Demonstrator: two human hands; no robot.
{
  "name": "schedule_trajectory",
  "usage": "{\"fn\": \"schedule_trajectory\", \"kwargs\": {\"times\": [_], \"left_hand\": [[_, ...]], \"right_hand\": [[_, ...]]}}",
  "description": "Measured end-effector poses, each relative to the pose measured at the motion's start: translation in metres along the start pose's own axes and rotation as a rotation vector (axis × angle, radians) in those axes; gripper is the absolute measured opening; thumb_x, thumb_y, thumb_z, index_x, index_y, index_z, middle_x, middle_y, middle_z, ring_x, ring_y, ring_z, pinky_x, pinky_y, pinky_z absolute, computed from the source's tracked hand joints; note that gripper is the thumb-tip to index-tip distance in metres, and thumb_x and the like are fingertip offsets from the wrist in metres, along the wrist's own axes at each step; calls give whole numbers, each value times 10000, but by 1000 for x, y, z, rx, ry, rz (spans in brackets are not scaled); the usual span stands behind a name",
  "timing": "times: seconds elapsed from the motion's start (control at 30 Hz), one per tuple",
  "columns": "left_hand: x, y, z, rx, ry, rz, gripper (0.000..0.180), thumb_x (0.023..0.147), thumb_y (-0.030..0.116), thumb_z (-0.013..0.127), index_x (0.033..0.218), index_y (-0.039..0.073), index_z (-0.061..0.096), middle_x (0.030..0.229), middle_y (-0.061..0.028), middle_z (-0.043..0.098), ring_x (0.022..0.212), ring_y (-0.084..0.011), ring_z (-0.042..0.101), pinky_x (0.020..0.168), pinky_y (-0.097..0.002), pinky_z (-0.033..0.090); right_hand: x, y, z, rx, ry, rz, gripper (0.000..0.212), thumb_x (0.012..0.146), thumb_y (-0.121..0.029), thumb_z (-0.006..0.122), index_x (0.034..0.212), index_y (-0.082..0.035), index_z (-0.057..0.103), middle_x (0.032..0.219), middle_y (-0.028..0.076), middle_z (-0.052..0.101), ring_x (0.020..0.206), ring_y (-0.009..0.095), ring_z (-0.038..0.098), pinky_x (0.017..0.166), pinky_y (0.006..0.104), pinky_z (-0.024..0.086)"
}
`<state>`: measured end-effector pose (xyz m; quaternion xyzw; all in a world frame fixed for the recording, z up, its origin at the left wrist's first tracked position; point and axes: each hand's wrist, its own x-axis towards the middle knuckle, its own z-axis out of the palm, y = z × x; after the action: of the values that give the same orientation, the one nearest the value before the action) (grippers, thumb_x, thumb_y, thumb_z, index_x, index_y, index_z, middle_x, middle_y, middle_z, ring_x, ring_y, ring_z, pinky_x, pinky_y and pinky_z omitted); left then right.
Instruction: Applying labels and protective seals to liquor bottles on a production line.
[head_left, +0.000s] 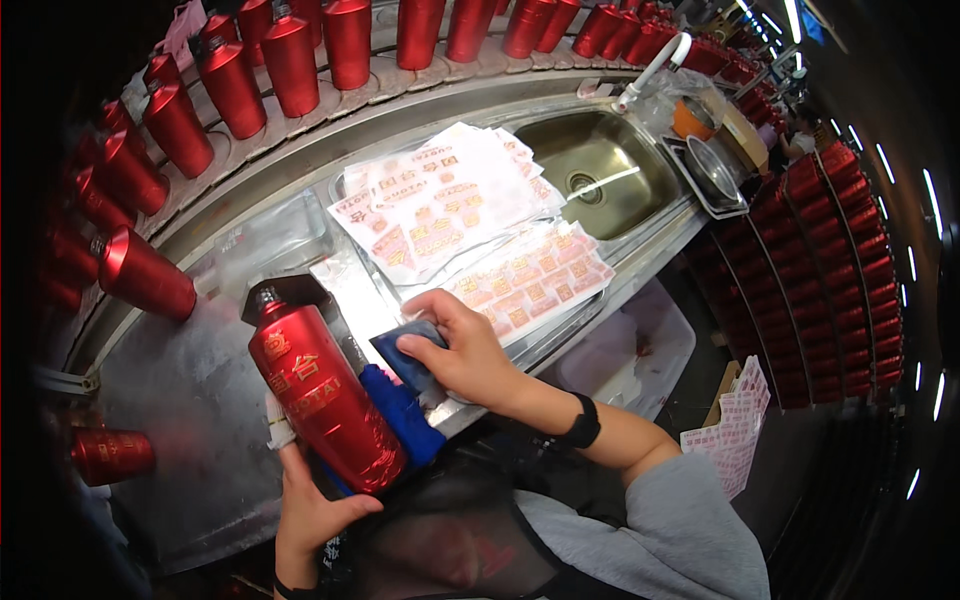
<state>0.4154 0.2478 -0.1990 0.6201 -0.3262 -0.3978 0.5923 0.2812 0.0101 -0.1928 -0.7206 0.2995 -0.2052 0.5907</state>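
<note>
A glossy red bottle (322,385) with gold lettering lies tilted in front of me, its neck against a dark angled rest (290,292) and a blue cloth (398,415) along its right side. My left hand (312,515) holds the bottle at its lower left, thumb by the base and fingers along the side; white coverings show on the fingertips. Just right of the bottle, my right hand (465,350) is closed on a flat dark blue-grey pad (408,362), which appears apart from the bottle.
Printed decal sheets (450,195) and a gridded sheet (530,280) lie beside a steel sink (590,175) with a white faucet (655,70). Red bottles (230,88) line a curved conveyor (370,90) beyond. Another red bottle (112,455) lies at left; racks of red bottles (830,280) stand right.
</note>
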Motion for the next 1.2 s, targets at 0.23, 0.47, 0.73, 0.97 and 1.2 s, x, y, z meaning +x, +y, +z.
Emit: {"fn": "schedule_trajectory", "kwargs": {"times": [0.23,0.47,0.73,0.97,1.2], "left_hand": [[-5,-5,0,263,5,1,1461,494,283,970,1538,-35,-2,1553,-240,223,1432,-326,298,1157,-410,274],[-7,-8,-3,345,0,-25,1433,495,262,963,1536,-43,26,1537,-240,255,1418,-330,326,1148,-411,292],[-5,-4,-2,376,-7,-14,1389,499,249,955,1523,-53,67,1478,-241,342,1374,-338,393,1122,-413,337],[-4,-5,-1,340,2,-27,1431,499,255,954,1529,-52,8,1490,-255,319,1386,-344,376,1138,-410,312],[-1,0,3,349,26,20,1462,501,268,954,1530,-49,-36,1496,-262,313,1385,-356,377,1137,-417,308]], "right_hand": [[11,9,-116,-278,224,166,178,856,-182,701,822,-9,675,728,-2,604,704,81,552,633,291,458],[28,29,-212,-1177,505,-99,246,763,-236,743,895,-35,690,852,136,688,828,349,663,729,436,515],[46,28,-224,-1142,411,224,243,729,-263,754,861,-62,719,800,133,703,777,320,684,689,413,530],[67,46,-280,-1008,417,108,154,694,-189,734,773,-57,718,689,107,680,651,256,668,629,372,522],[110,98,-331,-1109,456,355,234,653,-227,807,756,-43,706,716,120,691,672,255,675,656,376,523]]}}
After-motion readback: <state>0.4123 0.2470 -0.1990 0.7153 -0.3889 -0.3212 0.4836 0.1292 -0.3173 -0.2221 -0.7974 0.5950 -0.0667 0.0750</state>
